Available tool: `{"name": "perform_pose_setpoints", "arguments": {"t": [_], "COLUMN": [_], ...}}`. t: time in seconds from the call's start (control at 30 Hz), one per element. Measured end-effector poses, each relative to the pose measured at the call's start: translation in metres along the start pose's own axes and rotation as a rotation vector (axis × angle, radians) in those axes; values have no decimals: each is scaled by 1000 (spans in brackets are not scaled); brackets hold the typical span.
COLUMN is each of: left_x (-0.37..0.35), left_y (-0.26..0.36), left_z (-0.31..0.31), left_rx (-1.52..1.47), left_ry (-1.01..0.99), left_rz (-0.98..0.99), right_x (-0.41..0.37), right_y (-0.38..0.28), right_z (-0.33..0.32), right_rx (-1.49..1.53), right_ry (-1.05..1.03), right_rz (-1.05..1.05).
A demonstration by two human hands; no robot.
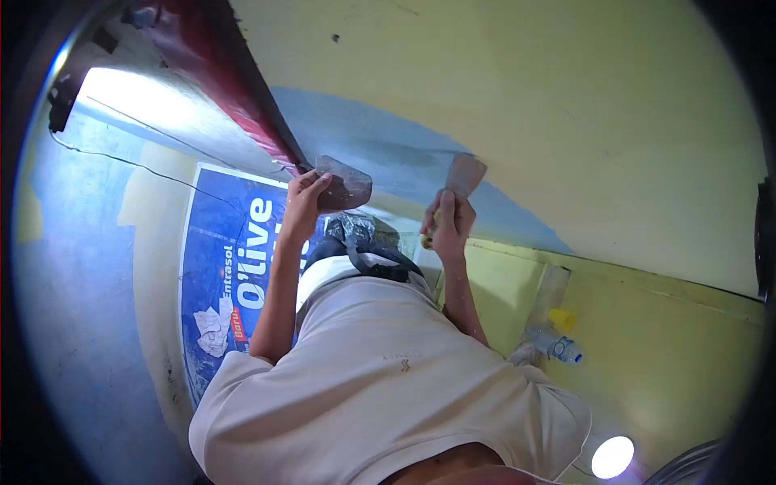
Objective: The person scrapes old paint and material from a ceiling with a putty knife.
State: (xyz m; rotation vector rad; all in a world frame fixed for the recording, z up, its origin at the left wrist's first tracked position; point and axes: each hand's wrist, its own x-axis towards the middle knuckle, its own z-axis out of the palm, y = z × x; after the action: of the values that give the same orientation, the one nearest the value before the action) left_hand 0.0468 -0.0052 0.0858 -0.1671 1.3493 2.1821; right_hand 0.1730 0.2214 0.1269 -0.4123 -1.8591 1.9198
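My left hand (304, 196) is closed on the near edge of a dark flat plate (347, 186), a scraper-like piece with pale smears. My right hand (451, 222) grips the handle of a putty knife (466, 173), its wide blade pointing up against the wall (550, 145). Blue-grey paint or filler (364, 137) covers part of that yellow wall, behind and between both hands. The two tools are apart from each other. Below my hands a black plastic bag (364, 229) shows beyond my waist.
A red sheet with a dark edge (234, 97) slants down to my left hand. A blue poster (214, 242) is on the left. On the right are a plastic bottle (558, 346), a yellow cup-like item (563, 319) and a bright lamp (612, 457). A thin wire hangs at upper left.
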Motion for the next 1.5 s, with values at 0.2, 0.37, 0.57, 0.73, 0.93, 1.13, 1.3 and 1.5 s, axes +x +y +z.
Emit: {"name": "perform_pose_setpoints", "arguments": {"t": [0.2,0.37,0.57,0.73,0.93,1.13,1.3,1.5], "left_x": [-10,-16,-32,-43,-50,-64,-68,-71], "left_y": [9,23,-6,-28,-26,-15,-20,-21], "left_z": [13,35,33,-10,-48,-53,-59,-62], "left_rx": [167,754,767,679,544,491,449,426], "left_ry": [358,524,188,190,267,424,428,424], "left_rz": [727,1082,857,549,457,541,523,532], "right_x": [-3,0,7,32,25,26,23,20], "right_y": [8,8,-2,4,11,18,12,12], "right_z": [-34,-17,8,64,119,140,155,159], "right_rx": [-39,-105,-108,-78,74,92,178,206], "right_ry": [-94,-183,-369,-474,-340,-313,-303,-249], "right_rz": [30,64,82,134,90,-38,-63,-41]}}
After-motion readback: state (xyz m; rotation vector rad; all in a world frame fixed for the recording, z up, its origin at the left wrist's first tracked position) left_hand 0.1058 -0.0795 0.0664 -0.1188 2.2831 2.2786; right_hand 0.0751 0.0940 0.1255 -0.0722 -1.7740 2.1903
